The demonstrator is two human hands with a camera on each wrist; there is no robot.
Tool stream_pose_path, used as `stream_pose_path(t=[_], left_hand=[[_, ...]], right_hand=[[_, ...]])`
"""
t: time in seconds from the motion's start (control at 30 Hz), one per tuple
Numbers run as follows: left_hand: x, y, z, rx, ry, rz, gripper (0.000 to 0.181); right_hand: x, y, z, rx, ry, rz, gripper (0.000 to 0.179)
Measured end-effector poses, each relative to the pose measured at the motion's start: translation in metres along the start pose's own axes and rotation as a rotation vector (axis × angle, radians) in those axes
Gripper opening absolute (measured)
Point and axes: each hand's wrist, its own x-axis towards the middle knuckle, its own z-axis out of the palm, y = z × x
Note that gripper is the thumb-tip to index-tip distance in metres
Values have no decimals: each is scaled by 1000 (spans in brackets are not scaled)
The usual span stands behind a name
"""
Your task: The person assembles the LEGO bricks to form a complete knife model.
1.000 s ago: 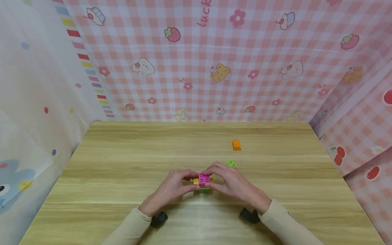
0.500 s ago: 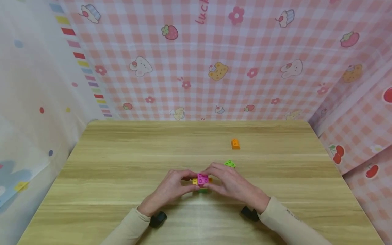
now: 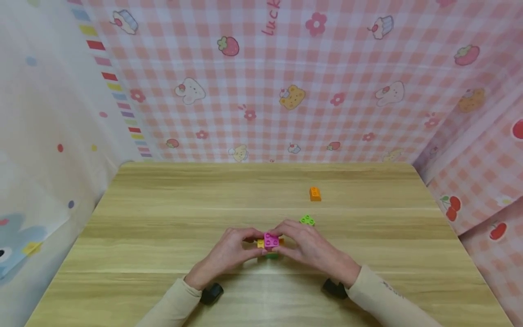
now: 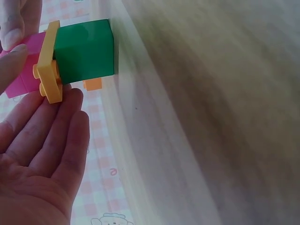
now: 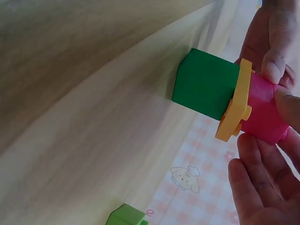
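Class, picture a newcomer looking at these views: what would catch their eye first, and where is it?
Probably the bright stack between the left hand and right hand: a pink block on a thin yellow piece, with a green block beneath. Next, perhaps, the pink checked cloth behind the table. An orange block and a lime block sit apart, beyond the stack.
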Motion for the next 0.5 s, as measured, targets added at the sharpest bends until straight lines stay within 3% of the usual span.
stream_pose_path(t=[0.13, 0.33, 0.5], left_hand=[[0, 1, -1, 18, -1, -11, 29], [1, 2, -1, 23, -8, -26, 31], [0, 2, 0, 9, -21, -43, 31]], right_hand=[[0, -1, 2, 20, 0, 42, 37], [-2, -5, 0, 71, -25, 196, 58], [-7, -4, -6, 105, -38, 245, 59]])
